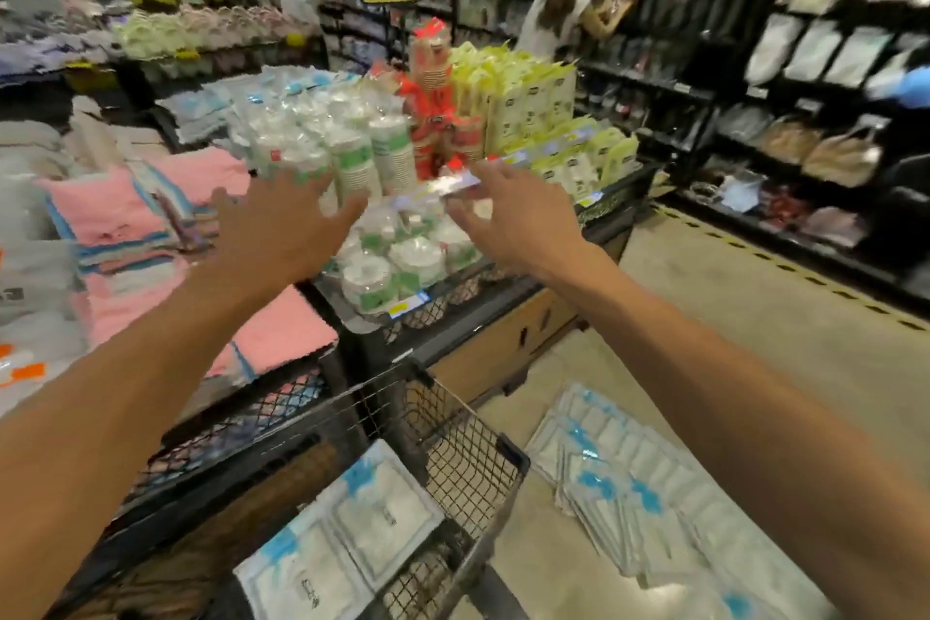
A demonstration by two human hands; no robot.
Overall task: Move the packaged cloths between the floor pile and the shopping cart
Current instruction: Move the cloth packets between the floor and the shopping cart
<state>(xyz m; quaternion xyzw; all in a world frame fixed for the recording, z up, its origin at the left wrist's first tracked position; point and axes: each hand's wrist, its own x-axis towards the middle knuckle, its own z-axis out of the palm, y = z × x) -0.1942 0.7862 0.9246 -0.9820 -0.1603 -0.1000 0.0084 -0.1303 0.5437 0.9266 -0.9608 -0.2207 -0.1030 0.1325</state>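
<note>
The cloths (649,509) lie in a flat pile on the floor (755,317), low on the right side. They are white packs with blue marks, spread in a loose fan. The long way of the pile runs from near the cart's front corner toward the bottom right.

More packs (347,534) lie flat inside the cart (473,458). The cart is a black wire basket. It stands just left of the floor pile, and its front corner is close to the pile.

Both hands are up high and far from the cloths. The left hand (274,229) has its fingers spread wide and holds nothing. The right hand (508,217) also holds nothing, with its fingers spread and a little bent. Both hands are out in front of a table full of cups (372,156) wrapped in clear plastic. I cannot tell if the right fingers touch anything there.

The floor pile is below the right arm, so the right hand is nearer to it. The packs in the cart are below and between the two arms, a bit nearer the left. I think either hand must come down and back toward the body to reach a pack.

Pink towels (131,222) lie on a table at the left. Yellow packs (528,96) stand behind the cups. Dark shelves (755,81) run along the right, and a person (558,10) stands by them far off.
</note>
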